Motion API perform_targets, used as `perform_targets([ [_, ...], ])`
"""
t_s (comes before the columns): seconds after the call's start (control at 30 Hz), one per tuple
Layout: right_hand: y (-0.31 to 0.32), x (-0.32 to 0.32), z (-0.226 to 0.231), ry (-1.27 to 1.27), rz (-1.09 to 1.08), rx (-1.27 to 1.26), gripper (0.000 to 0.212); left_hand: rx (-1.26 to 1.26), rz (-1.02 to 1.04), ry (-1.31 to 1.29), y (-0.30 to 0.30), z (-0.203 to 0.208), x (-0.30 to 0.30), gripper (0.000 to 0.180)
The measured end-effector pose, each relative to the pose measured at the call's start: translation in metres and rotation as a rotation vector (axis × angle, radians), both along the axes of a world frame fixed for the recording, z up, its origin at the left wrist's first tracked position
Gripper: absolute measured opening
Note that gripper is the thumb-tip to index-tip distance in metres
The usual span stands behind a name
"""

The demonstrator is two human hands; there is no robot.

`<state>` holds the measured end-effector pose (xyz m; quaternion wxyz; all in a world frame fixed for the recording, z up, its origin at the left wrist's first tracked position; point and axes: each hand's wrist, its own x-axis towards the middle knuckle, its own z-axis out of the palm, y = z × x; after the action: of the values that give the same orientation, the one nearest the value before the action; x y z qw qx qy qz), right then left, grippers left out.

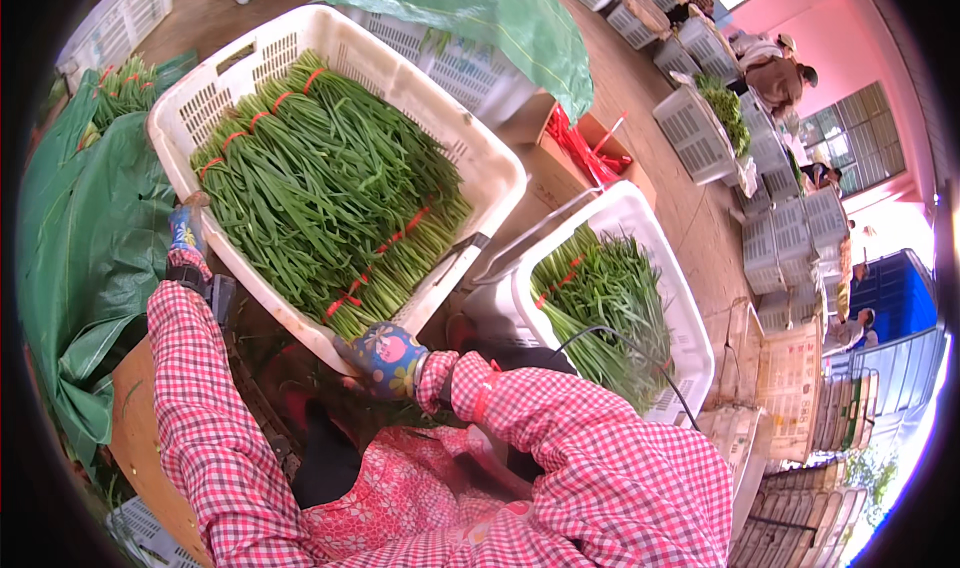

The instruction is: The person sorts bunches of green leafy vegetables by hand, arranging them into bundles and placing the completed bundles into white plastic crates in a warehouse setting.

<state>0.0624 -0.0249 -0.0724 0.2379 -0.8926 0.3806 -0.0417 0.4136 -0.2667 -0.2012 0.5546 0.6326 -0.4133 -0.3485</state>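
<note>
A large white plastic crate [435, 103] is tilted in front of me, packed with bunches of garlic chives [320, 188] tied with red bands. My left hand [187, 230], in a blue patterned glove, grips the crate's left side. At its near edge my right hand [388, 358], gloved in blue with flowers, is closed around the rim; the fingertips of both hands are hidden. Close by on the right, a second white crate [688, 313] holds more banded chives [610, 278].
Green sheeting [95, 238] covers things at the left, with more bunches behind. Beyond the large crate are a sheet-covered crate [435, 53] and a cardboard box [550, 163] of red ties [585, 148]. Stacked crates [785, 243] and several people [775, 78] are at the right.
</note>
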Motion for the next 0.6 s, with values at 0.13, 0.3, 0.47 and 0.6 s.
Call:
perform_targets([
  [0.13, 0.000, -0.012, -0.008, -0.080, 0.039, -0.060, 0.053, -0.008, -0.069, -0.011, 0.003, -0.004, 0.007, 0.026],
  [0.3, -0.008, -0.041, -0.003, -0.034, 0.078, 0.008, 0.047, -0.035, -0.157, -0.175, 0.028, -0.015, 0.004, 0.032],
  [0.47, -0.021, -0.074, -0.009, -0.074, 0.169, 0.032, 0.048, -0.101, -0.140, -0.220, 0.059, -0.022, -0.002, 0.032],
  [0.6, -0.017, -0.072, 0.003, 0.011, 0.171, -0.044, 0.042, 0.143, 0.024, 0.394, 0.062, -0.013, -0.007, 0.032],
])
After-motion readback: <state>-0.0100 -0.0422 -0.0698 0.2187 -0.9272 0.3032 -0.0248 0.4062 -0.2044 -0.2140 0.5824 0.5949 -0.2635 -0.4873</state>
